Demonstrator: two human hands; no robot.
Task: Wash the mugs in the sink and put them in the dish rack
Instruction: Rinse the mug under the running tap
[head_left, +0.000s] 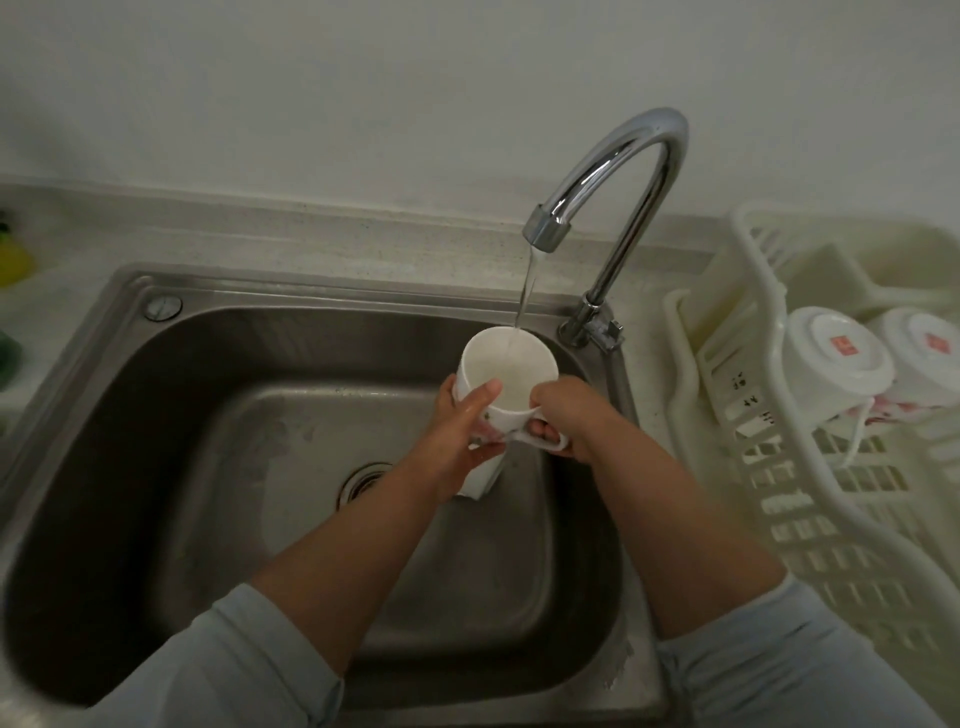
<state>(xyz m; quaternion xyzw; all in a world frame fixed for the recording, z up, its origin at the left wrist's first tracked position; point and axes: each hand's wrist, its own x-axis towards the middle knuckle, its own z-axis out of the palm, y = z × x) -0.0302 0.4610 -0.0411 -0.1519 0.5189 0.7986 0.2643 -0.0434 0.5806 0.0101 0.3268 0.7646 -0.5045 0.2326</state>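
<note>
Far left, a yellow object (13, 262) sits at the tabletop (363, 244) edge, cut off by the frame. The steel sink (156, 415) fills the centre, its drain (361, 480) partly hidden by the left forearm. The left hand (457, 436) wraps its grip round the body of a white mug (506, 364), with the thumb on the rim. The mug is held mouth-up above the basin. The right hand (566, 415) curls its grip through the mug's handle. Water (527, 291) runs from the curved tap (623, 171) into the mug. At right, the cream dish rack (841, 519) stands on the tabletop just beside the sink and holds two mugs (836, 358), both showing their bases.
</note>
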